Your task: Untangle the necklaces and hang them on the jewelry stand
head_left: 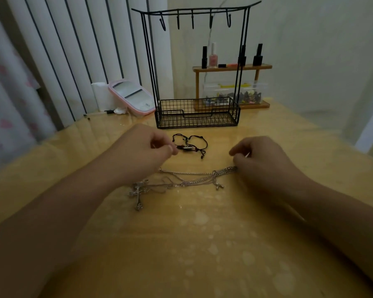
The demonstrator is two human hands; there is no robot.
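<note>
On a glossy wooden table (202,244), the left hand (142,151) and right hand (265,160), fingers curled, each pinch an end of tangled silver necklaces (181,181); black cord bracelets (191,144) lie before the empty wire jewelry stand (197,112).

Tangled silver necklaces (181,181) flat before black wire jewelry stand (197,67)
</note>
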